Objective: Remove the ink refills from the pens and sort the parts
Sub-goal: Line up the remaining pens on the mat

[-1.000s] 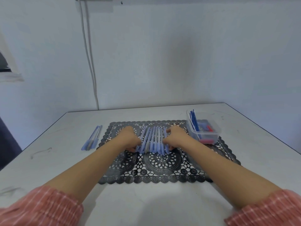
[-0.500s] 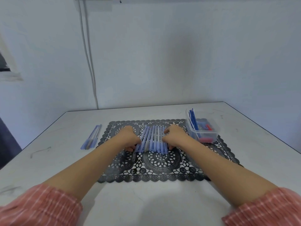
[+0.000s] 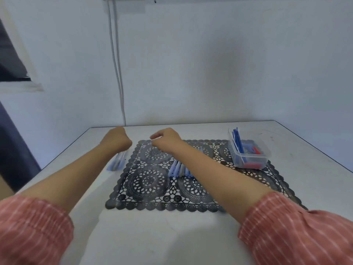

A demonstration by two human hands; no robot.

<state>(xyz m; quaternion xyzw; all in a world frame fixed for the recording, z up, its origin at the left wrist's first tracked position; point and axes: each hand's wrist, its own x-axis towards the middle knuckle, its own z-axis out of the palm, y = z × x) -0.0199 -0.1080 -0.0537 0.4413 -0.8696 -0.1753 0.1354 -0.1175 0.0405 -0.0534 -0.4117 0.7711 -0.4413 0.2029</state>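
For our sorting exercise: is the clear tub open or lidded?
Open: the tub has no lid on it, and blue refills stick up past its rim.

Plain room: white table (image 3: 172,236) against bare wall (image 3: 210,64).

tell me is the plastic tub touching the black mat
Touching. Head view: the tub sits on the mat, at its far right corner.

Both arms stretch forward, left hand (image 3: 116,139) closed in a fist, right hand (image 3: 166,139) with fingers curled downward
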